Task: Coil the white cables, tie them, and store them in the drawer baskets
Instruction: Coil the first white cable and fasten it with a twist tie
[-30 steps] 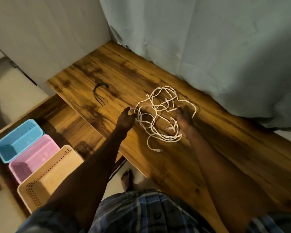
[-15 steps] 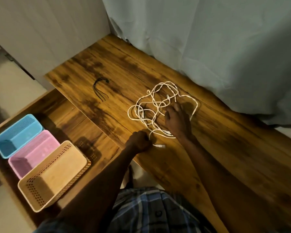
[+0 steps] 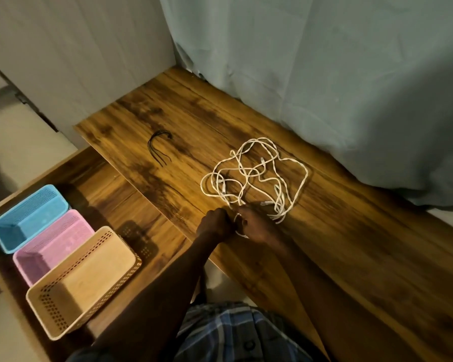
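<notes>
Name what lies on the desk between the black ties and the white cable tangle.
Nothing: the head view shows only bare desk between the ties and the cables.

You see a dim, warm-lit view. Baskets (image 3: 63, 257) cast shadows rightward across the drawer floor (image 3: 131, 205). Wide-angle bending curves the edges; fine detail is soft, dark forearms nearly featureless.

No readable text, label or number shows, perhaps owing to dim light.
</notes>
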